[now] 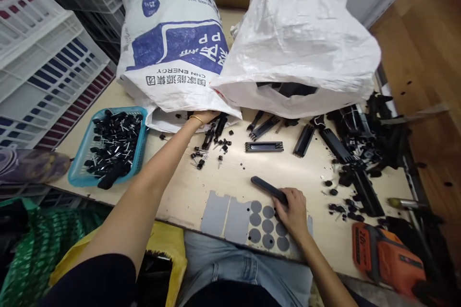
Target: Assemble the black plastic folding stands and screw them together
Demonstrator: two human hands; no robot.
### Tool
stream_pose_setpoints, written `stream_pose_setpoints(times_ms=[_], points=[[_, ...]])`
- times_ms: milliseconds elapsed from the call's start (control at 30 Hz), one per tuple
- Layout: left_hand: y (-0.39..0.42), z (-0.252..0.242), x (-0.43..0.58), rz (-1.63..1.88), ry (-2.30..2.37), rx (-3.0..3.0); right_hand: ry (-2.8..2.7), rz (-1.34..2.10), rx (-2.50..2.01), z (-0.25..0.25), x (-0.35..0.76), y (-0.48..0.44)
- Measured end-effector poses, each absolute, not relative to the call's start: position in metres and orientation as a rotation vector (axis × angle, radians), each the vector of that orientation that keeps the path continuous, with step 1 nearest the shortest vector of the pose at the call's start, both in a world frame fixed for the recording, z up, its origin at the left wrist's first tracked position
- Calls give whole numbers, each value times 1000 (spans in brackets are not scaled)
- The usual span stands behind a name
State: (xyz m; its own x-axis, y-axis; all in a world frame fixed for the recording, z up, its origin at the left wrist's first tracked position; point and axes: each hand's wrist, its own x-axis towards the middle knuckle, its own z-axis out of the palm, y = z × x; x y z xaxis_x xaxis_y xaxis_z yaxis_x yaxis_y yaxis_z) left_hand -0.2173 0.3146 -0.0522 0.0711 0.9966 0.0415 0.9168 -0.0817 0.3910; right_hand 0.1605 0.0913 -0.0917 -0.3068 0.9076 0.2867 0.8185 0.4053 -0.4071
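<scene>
My left hand (206, 116) reaches into the mouth of a white woven sack (176, 96) with blue print; its fingers are mostly hidden by the sack's edge. Black plastic parts (215, 130) lie just below that opening. Near the table's front edge, my right hand (293, 208) is closed around one end of a long black plastic bar (266, 188). The bar points up and to the left. Beneath this hand are grey round pads (267, 226) and grey rectangular sheets (215, 212) on the tabletop.
A blue basket (143, 146) of black knobs with metal pins stands at left. Another white sack (298, 43) holds black parts. Loose black parts (363, 187) heap at right, beside an orange power tool (389, 259). White crates (54, 48) stack at far left.
</scene>
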Motion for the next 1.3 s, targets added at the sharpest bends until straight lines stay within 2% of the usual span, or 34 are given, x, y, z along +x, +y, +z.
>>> stream_pose_setpoints(times_ms=[267,467,533,667,733,833,967,1133,1300], points=[[250,-70,-220,833,1963,2074,-2236,636,-1450,-74,175,89],[247,-65,-225,884,2040,1997,-2377,736,-1412,-61,191,102],[244,-53,-220,904,2090,1994,-2453,685,-1401,-52,194,100],[197,-28,-189,1044,2047,2106,-2539,368,-1555,-38,192,77],[155,-29,-160,1090,1907,2140,-2570,413,-1553,-38,184,63],[91,-51,-109,991,1628,2114,-2428,582,-1664,-46,165,53],[41,-83,-60,931,1639,2015,-2224,647,-1923,-58,138,61],[30,-92,-53,934,1730,2091,-2125,814,-1932,-53,139,65],[37,-86,-70,636,1652,2267,-2005,774,-1982,-50,152,47]])
